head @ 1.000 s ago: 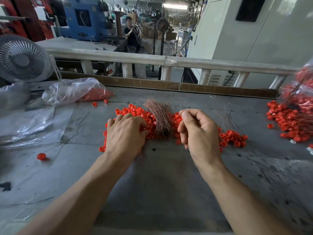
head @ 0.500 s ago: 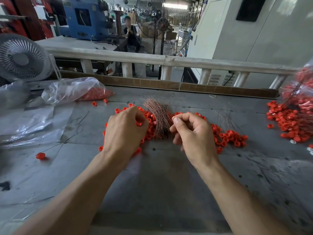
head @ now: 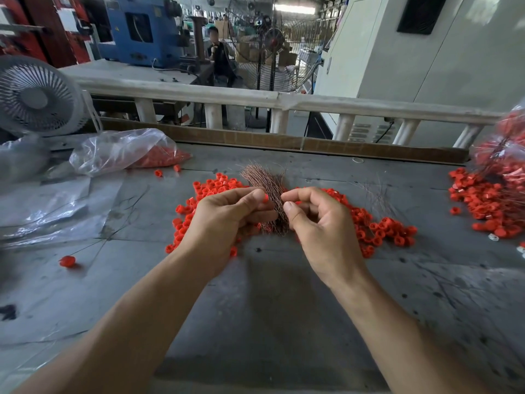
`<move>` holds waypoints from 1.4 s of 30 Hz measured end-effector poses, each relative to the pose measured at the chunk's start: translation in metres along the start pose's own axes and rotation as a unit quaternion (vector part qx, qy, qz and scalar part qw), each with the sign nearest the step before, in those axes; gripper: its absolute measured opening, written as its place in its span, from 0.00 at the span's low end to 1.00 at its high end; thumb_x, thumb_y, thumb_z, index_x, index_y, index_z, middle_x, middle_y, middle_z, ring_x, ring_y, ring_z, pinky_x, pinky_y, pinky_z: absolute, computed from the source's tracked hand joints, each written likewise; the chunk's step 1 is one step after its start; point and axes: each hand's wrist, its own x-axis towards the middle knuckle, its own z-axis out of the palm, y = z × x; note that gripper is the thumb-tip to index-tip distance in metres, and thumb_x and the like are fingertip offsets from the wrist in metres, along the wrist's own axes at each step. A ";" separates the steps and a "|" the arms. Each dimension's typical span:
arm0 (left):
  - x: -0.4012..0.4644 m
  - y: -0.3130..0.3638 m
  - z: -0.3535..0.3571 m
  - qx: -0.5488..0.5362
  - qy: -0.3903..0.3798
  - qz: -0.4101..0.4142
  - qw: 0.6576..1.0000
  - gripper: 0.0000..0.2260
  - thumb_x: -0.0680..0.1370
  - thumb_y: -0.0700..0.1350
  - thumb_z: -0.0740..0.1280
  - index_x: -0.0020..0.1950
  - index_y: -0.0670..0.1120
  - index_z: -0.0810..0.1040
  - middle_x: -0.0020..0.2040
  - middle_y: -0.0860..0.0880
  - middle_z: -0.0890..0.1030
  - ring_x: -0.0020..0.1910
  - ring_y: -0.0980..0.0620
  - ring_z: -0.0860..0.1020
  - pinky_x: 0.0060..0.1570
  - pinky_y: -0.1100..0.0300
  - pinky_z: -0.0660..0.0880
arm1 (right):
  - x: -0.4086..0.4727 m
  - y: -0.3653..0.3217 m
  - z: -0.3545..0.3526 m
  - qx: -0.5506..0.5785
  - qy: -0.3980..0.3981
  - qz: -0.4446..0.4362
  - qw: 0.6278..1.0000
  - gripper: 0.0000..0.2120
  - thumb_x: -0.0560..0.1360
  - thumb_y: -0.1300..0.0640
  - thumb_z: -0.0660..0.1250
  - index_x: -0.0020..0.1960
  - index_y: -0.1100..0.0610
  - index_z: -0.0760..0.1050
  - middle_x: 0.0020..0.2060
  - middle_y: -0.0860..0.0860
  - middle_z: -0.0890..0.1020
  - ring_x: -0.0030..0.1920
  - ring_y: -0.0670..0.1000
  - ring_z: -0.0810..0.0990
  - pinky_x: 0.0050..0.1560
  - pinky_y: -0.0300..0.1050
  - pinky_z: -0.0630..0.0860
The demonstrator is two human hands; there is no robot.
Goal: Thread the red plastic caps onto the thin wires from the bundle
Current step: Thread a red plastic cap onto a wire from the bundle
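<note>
On the grey surface (head: pixel 255 322): wire bundle (head: pixel 267 191) amid loose red caps (head: pixel 377 228). Left hand (head: pixel 224 220) pinches one cap (head: pixel 265 198); right hand (head: pixel 321 223) pinched beside the bundle, its contents unclear.

Left hand (head: pixel 224 214) has lifted off the pile, pinching a red cap (head: pixel 265 198).

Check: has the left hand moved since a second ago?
Yes. The left hand has lifted off the cap pile and come toward the wire bundle, pinching a red cap.
</note>
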 end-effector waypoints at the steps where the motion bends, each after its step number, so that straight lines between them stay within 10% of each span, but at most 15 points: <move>1: 0.000 0.000 0.000 0.004 -0.007 -0.002 1.000 0.10 0.73 0.43 0.72 0.53 0.43 0.83 0.43 0.46 0.87 0.40 0.51 0.87 0.35 0.62 0.79 | 0.000 -0.001 0.000 -0.001 0.001 -0.002 1.000 0.05 0.79 0.59 0.70 0.49 0.50 0.82 0.34 0.45 0.82 0.34 0.41 0.77 0.38 0.36 0.73; 30: -0.002 -0.008 0.006 0.108 -0.023 0.107 0.988 0.10 0.75 0.31 0.73 0.48 0.45 0.81 0.40 0.50 0.85 0.40 0.54 0.81 0.40 0.63 0.79 | -0.003 -0.009 0.002 -0.006 -0.006 0.002 1.000 0.05 0.80 0.60 0.70 0.46 0.55 0.83 0.36 0.54 0.84 0.37 0.53 0.80 0.40 0.46 0.77; 42: -0.003 -0.007 0.006 0.117 -0.030 0.111 0.986 0.06 0.77 0.34 0.72 0.52 0.42 0.82 0.40 0.48 0.85 0.39 0.55 0.82 0.38 0.64 0.79 | -0.001 -0.003 -0.001 -0.010 0.003 0.014 1.000 0.06 0.80 0.59 0.70 0.45 0.54 0.82 0.32 0.50 0.82 0.31 0.42 0.74 0.32 0.38 0.72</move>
